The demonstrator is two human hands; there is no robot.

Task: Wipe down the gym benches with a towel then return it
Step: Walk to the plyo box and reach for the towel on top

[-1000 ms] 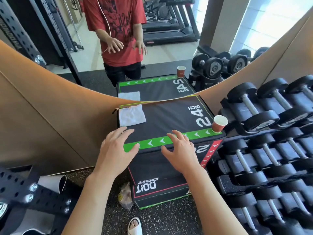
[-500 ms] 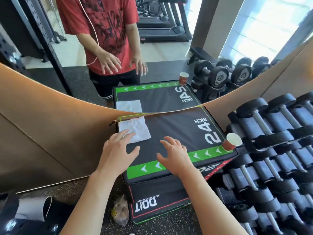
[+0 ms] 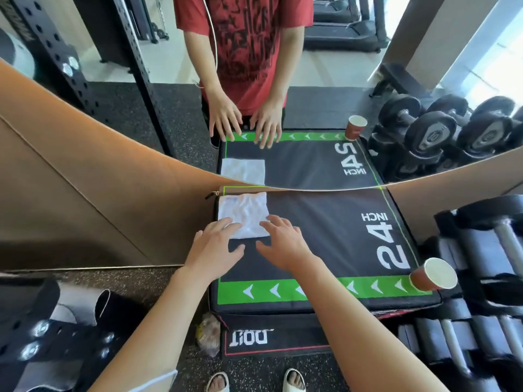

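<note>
— Since both hands are reaching in, are they holding anything?

— No. Left hand [image 3: 215, 251] and right hand [image 3: 284, 244] are spread, fingertips just meeting the towel [image 3: 244, 213], which lies crumpled at the padded box's [image 3: 325, 239] far-left corner by the mirror [image 3: 283, 80], probably for gathering.

I see a white towel [image 3: 244, 215] of soft, crumpled cloth with a nubby weave, lying on a plyo box [image 3: 325, 236] whose top looks like matt black vinyl, smooth, with glossy-looking green and white print. A paper cup [image 3: 431, 275] at its corner is reddish-brown outside, plain white inside. Beside it I see dumbbells [image 3: 486, 250] with dull black rubbery heads and smooth metal handles. The floor [image 3: 141, 281] is speckled, grainy rubber. The mirror [image 3: 283, 80] behind is glossy.
</note>
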